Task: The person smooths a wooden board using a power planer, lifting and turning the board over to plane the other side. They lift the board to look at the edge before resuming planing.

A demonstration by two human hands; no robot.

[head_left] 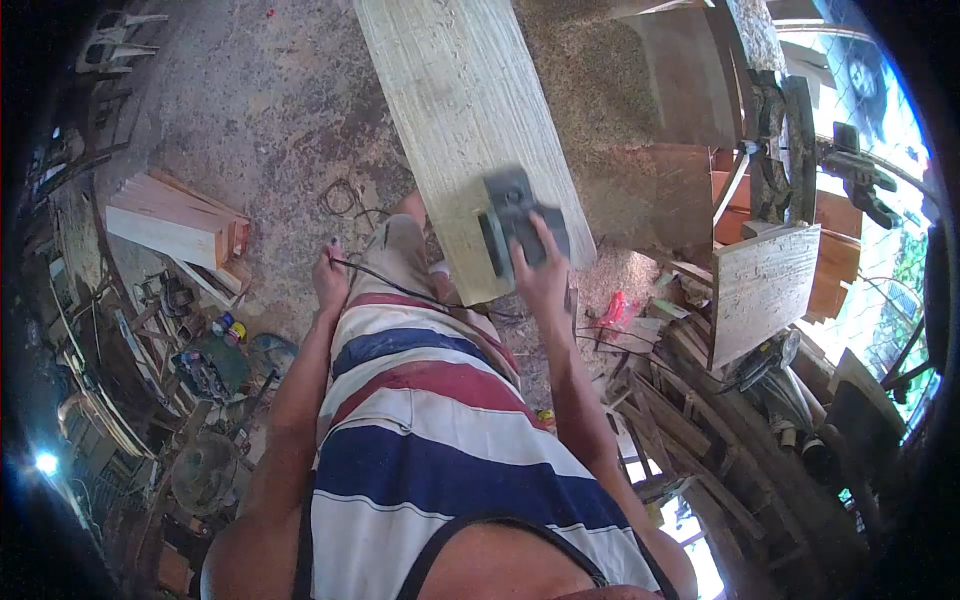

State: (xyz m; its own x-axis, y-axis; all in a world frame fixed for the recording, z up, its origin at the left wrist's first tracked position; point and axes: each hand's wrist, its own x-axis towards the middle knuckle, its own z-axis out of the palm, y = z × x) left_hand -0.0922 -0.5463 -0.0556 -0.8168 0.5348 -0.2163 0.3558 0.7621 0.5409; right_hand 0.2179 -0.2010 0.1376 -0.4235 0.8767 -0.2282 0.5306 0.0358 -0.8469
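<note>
A long pale wooden board (450,100) runs from the top of the view down to just in front of my body. Near its close end sits a dark, slightly blurred electric planer (512,205). My right hand (543,268) is closed on the planer's rear part, with two fingers stretched along its top; the palm side is hidden. Off the board to the left, beside my thigh, my left hand (330,280) is closed around a black power cord (385,279). The cord crosses my lap toward the right.
Stacked wood pieces (170,222) lie on the floor at left, near a coiled cable (343,198). An upright panel (765,290), a red plastic bag (618,310) and piled timber (690,430) are on the right. A fan (205,470) stands lower left. Shavings cover the floor.
</note>
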